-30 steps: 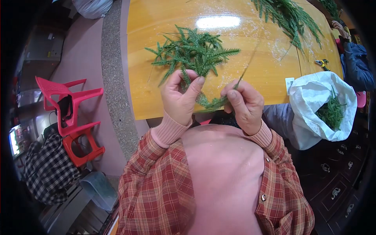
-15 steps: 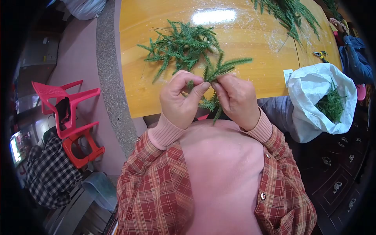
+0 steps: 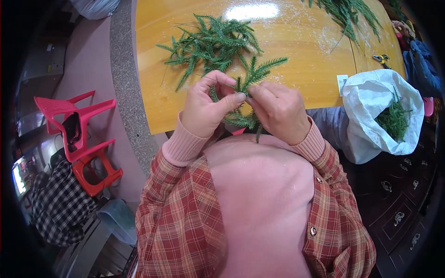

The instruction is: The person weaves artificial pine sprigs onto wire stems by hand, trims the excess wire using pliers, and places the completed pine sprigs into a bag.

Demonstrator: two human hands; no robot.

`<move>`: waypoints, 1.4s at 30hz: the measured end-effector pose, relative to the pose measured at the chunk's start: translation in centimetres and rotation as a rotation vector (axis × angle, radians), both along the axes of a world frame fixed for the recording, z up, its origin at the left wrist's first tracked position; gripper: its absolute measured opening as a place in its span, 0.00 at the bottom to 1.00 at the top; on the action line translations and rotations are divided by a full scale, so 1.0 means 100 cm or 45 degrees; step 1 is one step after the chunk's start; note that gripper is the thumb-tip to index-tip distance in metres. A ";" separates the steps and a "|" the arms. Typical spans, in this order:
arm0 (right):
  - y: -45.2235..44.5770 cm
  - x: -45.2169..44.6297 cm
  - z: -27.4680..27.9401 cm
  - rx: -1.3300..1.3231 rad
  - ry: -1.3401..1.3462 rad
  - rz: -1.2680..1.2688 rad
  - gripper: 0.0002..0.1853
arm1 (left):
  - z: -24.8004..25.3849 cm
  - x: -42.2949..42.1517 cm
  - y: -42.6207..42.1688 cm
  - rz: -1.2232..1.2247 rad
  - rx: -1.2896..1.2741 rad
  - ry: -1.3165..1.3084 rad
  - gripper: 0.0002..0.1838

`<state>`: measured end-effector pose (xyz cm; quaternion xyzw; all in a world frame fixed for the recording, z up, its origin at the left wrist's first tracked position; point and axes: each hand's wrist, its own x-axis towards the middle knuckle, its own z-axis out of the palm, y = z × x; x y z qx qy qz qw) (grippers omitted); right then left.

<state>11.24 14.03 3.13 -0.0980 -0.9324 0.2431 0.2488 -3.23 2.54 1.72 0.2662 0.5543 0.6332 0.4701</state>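
Note:
Between my two hands is a green artificial pine sprig (image 3: 259, 71), held in front of my chest at the table's near edge. My left hand (image 3: 209, 103) pinches its stem with thumb and forefinger; some needles poke out between the fingers. Fingers closed, my right hand (image 3: 281, 109) grips the same sprig from the other side. Lower branch tips hang beneath the hands. The exact join at the fingertips is hidden. Just beyond my left hand, a pile of similar green sprigs (image 3: 211, 44) lies on the yellow wooden table (image 3: 296, 51).
Longer green branches (image 3: 347, 18) lie at the table's far right. Yellow-and-black pliers (image 3: 382, 60) rest near the right edge, beside another person's blue sleeve (image 3: 419, 62). A white sack (image 3: 361, 116) with greenery stands at the right. Pink and red stools (image 3: 62, 109) are at the left.
My left thumb and fingers have shifted around the stem, and the sprig has tilted slightly. The whole view has moved a little.

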 end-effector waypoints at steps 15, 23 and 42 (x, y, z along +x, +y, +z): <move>0.001 0.001 -0.001 0.694 0.368 -0.118 0.18 | 0.007 0.003 0.001 0.135 -0.075 0.214 0.09; -0.001 -0.004 -0.005 0.629 0.276 -0.064 0.17 | 0.016 0.011 0.002 0.182 -0.094 0.484 0.08; -0.009 0.004 -0.010 -1.759 0.265 0.051 0.11 | -0.016 -0.013 -0.002 -0.223 0.139 -0.334 0.08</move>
